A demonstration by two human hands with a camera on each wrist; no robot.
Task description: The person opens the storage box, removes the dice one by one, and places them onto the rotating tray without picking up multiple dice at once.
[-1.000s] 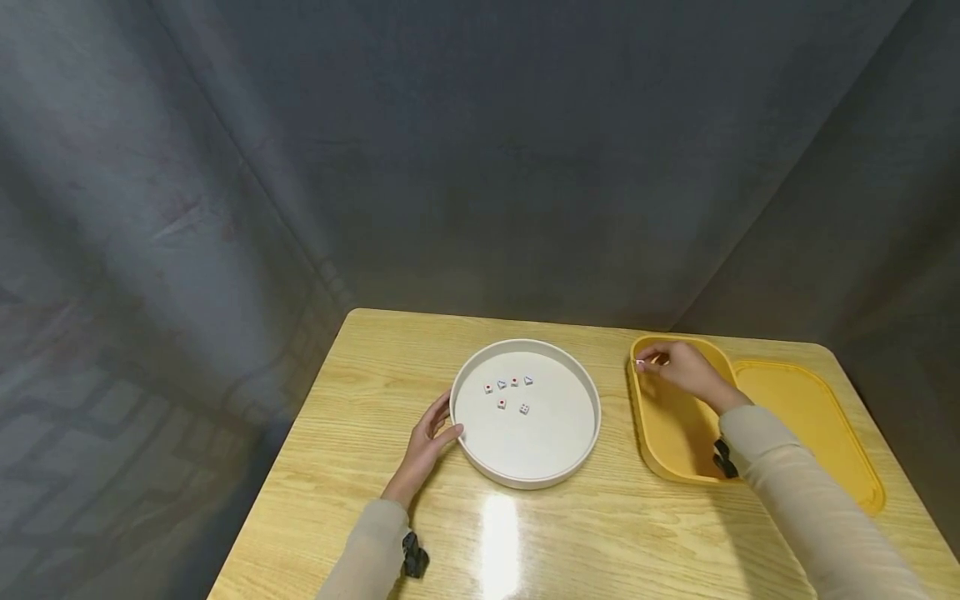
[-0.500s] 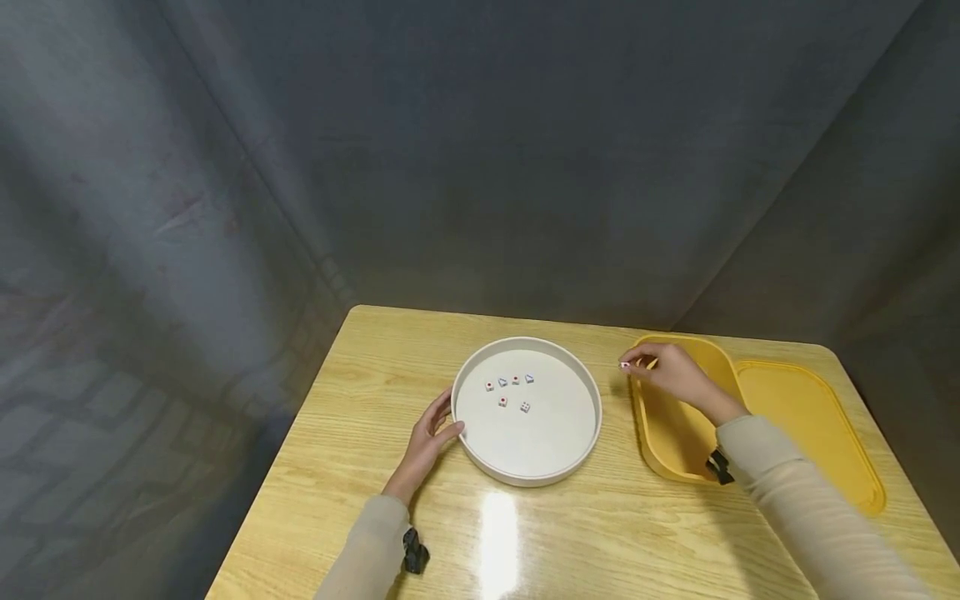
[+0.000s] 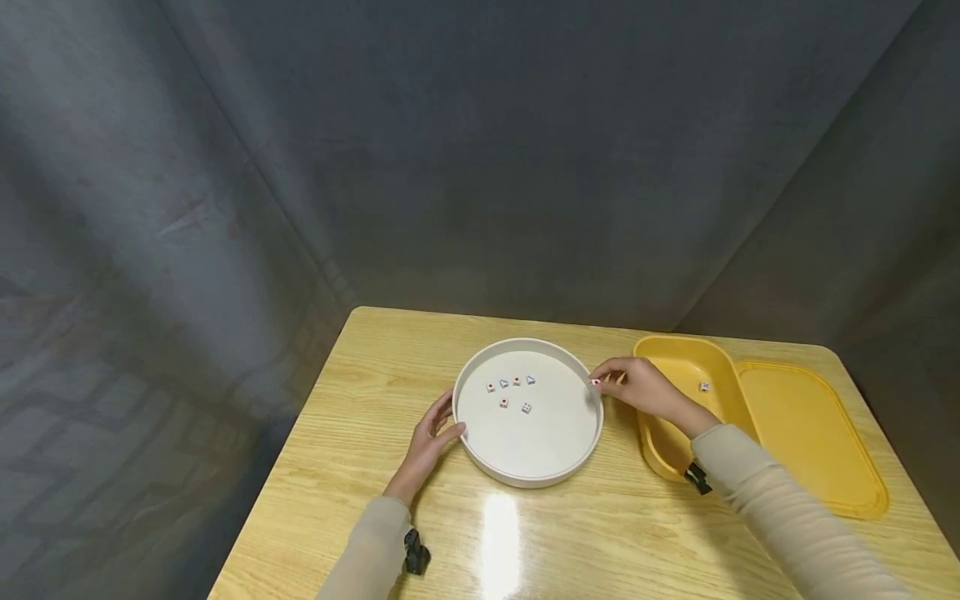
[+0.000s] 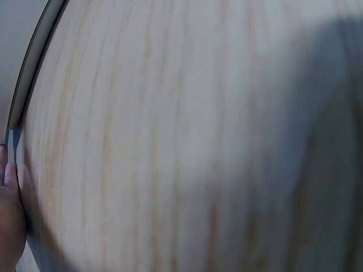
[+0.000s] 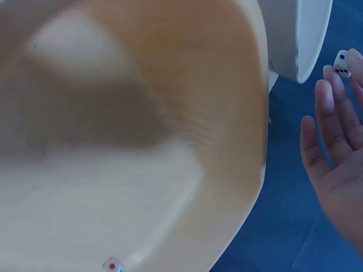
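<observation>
A round white tray (image 3: 592,433) sits mid-table with several small dice (image 3: 510,392) in its far half. My left hand (image 3: 431,433) rests against the tray's left rim with fingers relaxed; in the left wrist view only its fingers (image 4: 10,209) show at the edge. My right hand (image 3: 637,387) hovers at the tray's right rim and pinches one small white die (image 3: 596,382) at its fingertips; in the right wrist view the die (image 5: 342,61) shows beside the tray rim (image 5: 309,39). A yellow bin (image 3: 660,446) stands to the right with one die (image 3: 704,386) inside.
The yellow bin's flat lid (image 3: 813,433) lies at the far right of the wooden table (image 3: 360,467). Grey cloth hangs behind and on both sides. In the right wrist view a die (image 5: 112,264) lies on the yellow bin's floor.
My right hand has carried the pinched die leftward out of the yellow bin to the white tray's right rim. The left hand has stayed on the tray.
</observation>
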